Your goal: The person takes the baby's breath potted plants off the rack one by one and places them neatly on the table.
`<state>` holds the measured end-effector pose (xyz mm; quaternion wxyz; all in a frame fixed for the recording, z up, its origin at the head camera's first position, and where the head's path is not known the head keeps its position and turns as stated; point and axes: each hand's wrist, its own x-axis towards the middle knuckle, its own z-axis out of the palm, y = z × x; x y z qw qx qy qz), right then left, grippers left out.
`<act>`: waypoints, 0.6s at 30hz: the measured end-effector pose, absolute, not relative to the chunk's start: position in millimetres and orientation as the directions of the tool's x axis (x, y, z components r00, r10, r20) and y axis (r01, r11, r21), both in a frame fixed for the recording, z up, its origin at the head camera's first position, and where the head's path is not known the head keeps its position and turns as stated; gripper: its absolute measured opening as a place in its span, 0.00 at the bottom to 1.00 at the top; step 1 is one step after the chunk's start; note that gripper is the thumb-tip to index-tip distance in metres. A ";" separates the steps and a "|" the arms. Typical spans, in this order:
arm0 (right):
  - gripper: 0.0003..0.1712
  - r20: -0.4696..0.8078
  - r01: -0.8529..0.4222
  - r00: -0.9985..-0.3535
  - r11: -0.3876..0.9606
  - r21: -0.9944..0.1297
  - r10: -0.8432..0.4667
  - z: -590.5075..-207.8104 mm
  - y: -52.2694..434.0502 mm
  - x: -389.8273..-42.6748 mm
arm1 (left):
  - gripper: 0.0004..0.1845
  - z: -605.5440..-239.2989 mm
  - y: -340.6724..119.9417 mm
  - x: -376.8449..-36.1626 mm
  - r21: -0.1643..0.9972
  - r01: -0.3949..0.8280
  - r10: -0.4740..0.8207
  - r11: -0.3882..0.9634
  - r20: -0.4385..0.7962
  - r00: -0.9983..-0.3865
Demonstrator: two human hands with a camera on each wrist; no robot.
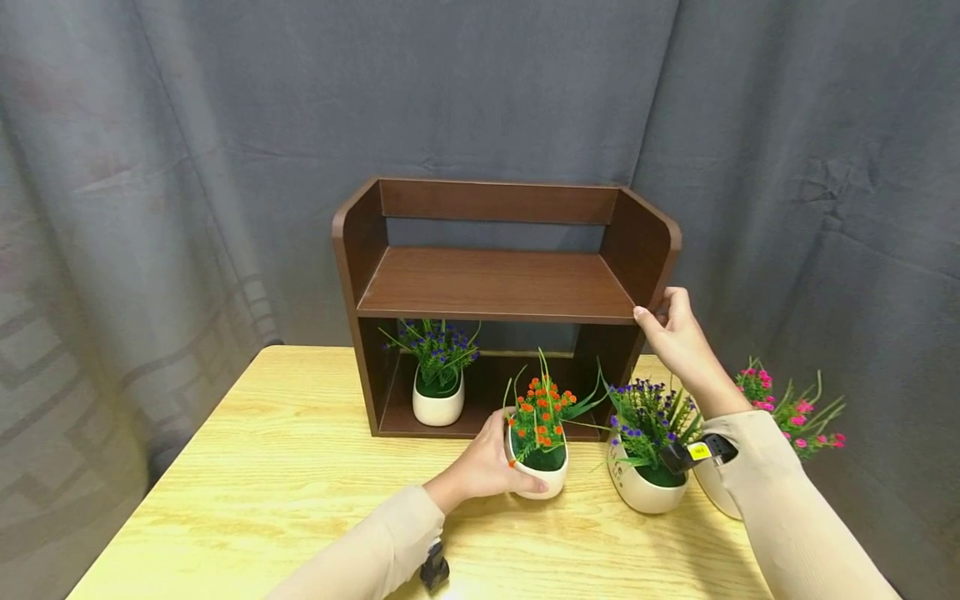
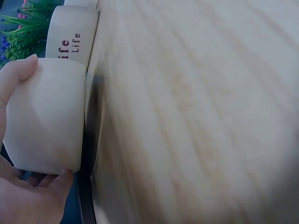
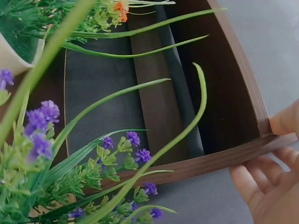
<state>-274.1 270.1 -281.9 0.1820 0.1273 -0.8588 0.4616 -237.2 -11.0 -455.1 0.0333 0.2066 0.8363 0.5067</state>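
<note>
My left hand (image 1: 487,467) grips a white pot with orange flowers (image 1: 538,450) standing on the wooden table (image 1: 300,483), just in front of the brown shelf's lower opening. In the left wrist view the thumb and fingers (image 2: 21,74) curl round that pot (image 2: 46,121). My right hand (image 1: 671,329) holds the right front corner of the brown two-level shelf (image 1: 495,283); its fingers (image 3: 261,186) wrap the shelf's edge (image 3: 224,161). A pot with purple flowers (image 1: 438,375) stands inside the lower level at the left.
Another purple-flower pot (image 1: 648,458) stands on the table right of the orange one, marked "Life" (image 2: 70,39). A pink-flower pot (image 1: 780,417) sits at the far right, partly behind my right sleeve. Grey curtain (image 1: 150,167) hangs behind. The shelf's upper level holds nothing.
</note>
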 end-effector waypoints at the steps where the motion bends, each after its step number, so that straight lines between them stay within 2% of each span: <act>1: 0.26 0.431 -0.387 -0.901 0.541 -0.746 -0.050 -282.2 269.9 -274.2 | 0.65 -455.9 -11.2 -236.4 0.859 0.311 0.381 0.407 0.150 -0.912; 8: 0.26 0.433 -0.384 -0.900 0.541 -0.748 -0.040 -282.1 269.3 -273.5 | 0.65 -461.4 -12.1 -233.9 0.857 0.298 0.389 0.421 0.126 -0.913; 18: 0.27 0.423 -0.377 -0.905 0.547 -0.748 -0.045 -281.5 269.6 -273.1 | 0.66 -460.2 -14.7 -229.5 0.857 0.337 0.413 0.391 0.163 -0.896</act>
